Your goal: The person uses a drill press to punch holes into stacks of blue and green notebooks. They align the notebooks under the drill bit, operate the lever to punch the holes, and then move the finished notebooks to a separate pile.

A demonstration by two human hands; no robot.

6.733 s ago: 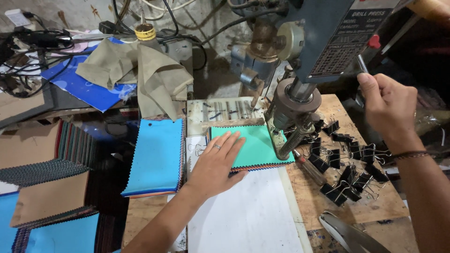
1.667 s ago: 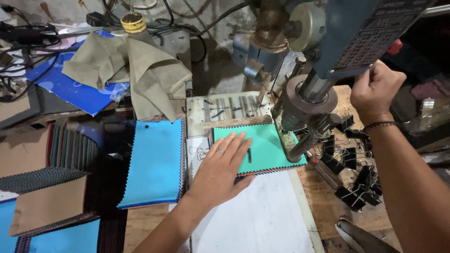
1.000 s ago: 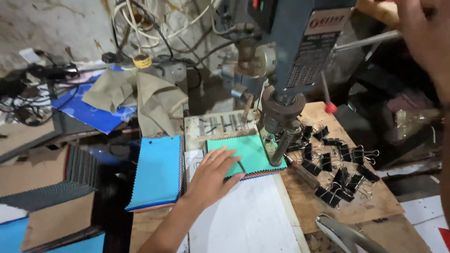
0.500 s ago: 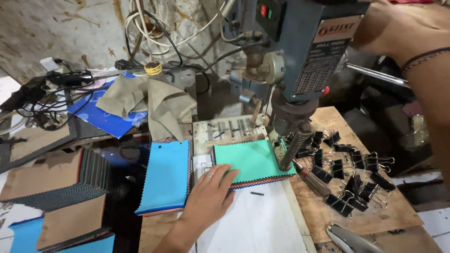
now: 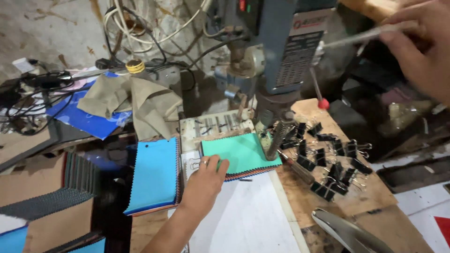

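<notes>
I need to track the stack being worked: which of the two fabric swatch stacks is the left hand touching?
The green-topped swatch stack under the drill press; the left hand rests on its near-left corner. The blue-topped swatch stack lies apart to its left, untouched.

Small workshop, cluttered. Evidence: bench drill press (image 5: 276,56) on worn wooden table (image 5: 361,201), tangled cables (image 5: 140,28) against stained wall, scattered black binder clips (image 5: 333,164), stacked fabric swatch books (image 5: 154,175).
</notes>
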